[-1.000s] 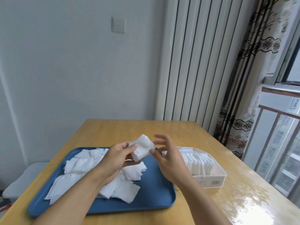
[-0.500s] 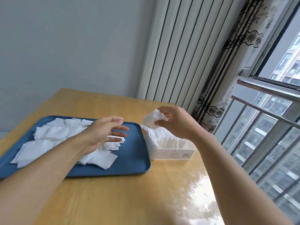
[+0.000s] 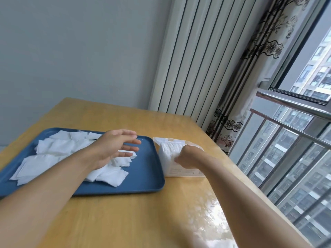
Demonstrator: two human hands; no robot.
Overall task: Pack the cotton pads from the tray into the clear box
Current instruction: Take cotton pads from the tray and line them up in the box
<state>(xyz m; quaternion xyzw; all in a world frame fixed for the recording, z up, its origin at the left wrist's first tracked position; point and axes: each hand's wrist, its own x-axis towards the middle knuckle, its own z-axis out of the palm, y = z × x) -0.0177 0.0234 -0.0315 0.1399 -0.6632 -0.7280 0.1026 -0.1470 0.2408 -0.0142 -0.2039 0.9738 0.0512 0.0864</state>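
Where the light wooden table (image 3: 111,217) is seen from the head camera, its right edge runs close along a window with a metal railing (image 3: 293,106), and its far edge meets a grey wall and a white ribbed panel (image 3: 193,56). Bare tabletop is left along the near edge and at the far right corner. A dark blue rectangular plastic tray (image 3: 143,178) is set toward the table's left edge, and a loose heap of white square cotton pads (image 3: 53,154) is spread over its left and middle, while its right end is left bare. Just beside the tray's right rim, a clear rectangular plastic box (image 3: 180,171) is stood, its lid (image 3: 161,140) tipped open at the far end, and a row of upright white pads (image 3: 168,149) is packed inside. The left hand (image 3: 114,147) is held over the tray with fingers straight and spread, holding nothing. The right hand (image 3: 188,156) is lowered into the box among the packed pads, its fingers curled down; whether a pad is pinched cannot be told.
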